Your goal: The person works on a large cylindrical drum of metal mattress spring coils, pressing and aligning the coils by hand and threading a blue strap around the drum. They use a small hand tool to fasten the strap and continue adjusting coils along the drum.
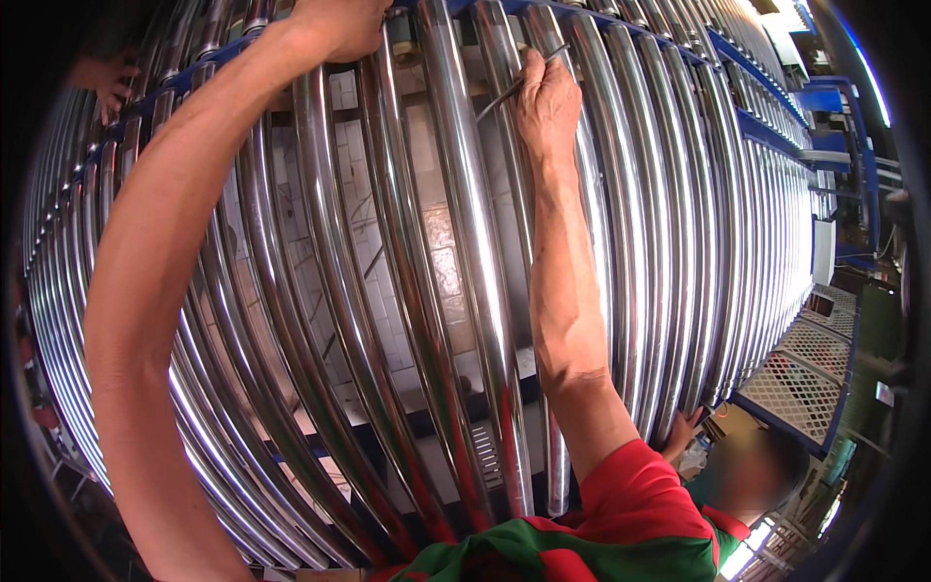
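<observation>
Long shiny metal rollers [473,242] lie side by side across a blue conveyor frame. My right hand [549,105] is closed around a thin dark metal rod [499,100], held slantwise over the rollers near their far ends. The rod sticks out on both sides of the fist. My left hand [341,27] is at the top edge, left of the right hand, curled over the far roller ends by the blue side rail [601,17]. Its fingers are bent, partly cut off by the picture edge, and what they grip is hidden.
Gaps between the rollers show a tiled floor [441,233]. At the upper left another person's hand [113,89] is near the rollers. A co-worker [737,485] at the lower right has a hand [682,432] at the near roller ends. Beyond stands a lattice panel [795,393].
</observation>
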